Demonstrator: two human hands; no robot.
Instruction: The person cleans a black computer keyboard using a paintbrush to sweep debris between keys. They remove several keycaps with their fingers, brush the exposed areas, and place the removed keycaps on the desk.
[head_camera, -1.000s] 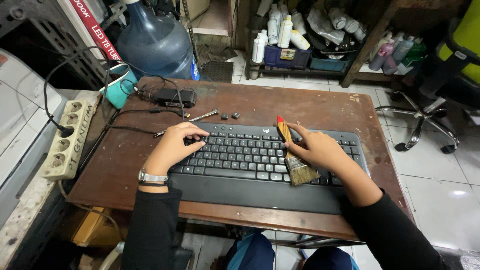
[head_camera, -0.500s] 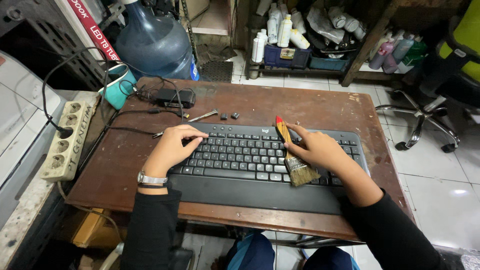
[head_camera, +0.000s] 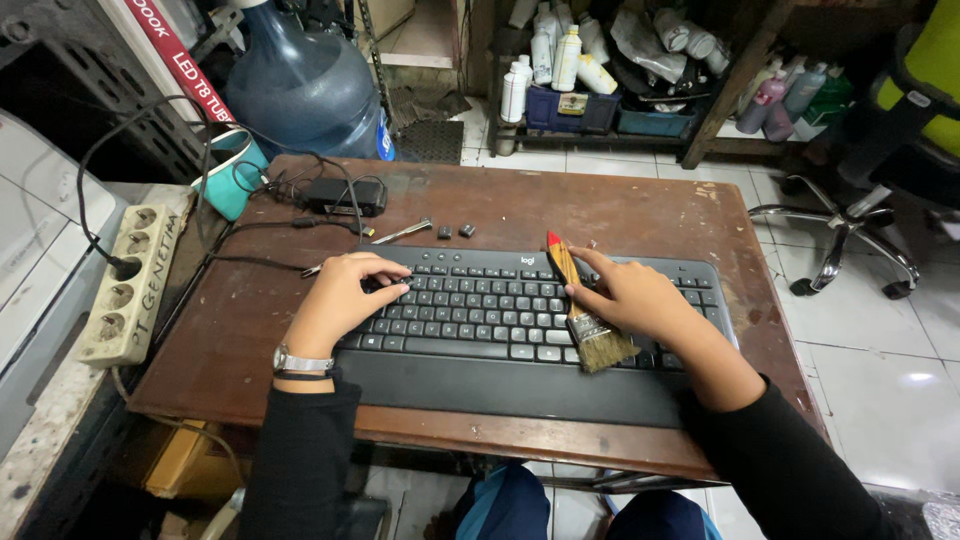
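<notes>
A black keyboard (head_camera: 500, 330) with a wrist rest lies across a worn brown table (head_camera: 640, 215). My left hand (head_camera: 340, 300) rests on the keyboard's upper left corner, fingers curled over the keys. My right hand (head_camera: 630, 295) grips a wooden paintbrush (head_camera: 580, 315) with a red tip, its bristles touching the keys right of the middle. Two small dark keycaps (head_camera: 456, 231) lie on the table just beyond the keyboard.
A metal tool (head_camera: 395, 237) and a black power adapter (head_camera: 335, 195) with tangled cables sit at the back left. A beige power strip (head_camera: 135, 285) lies left of the table. A blue water jug (head_camera: 305, 90), a teal cup (head_camera: 232, 175), shelved bottles (head_camera: 555, 60) and an office chair (head_camera: 850, 225) surround it.
Both hands stay nearly where they were; the brush and the view have shifted very slightly. Nothing was picked up or let go.
</notes>
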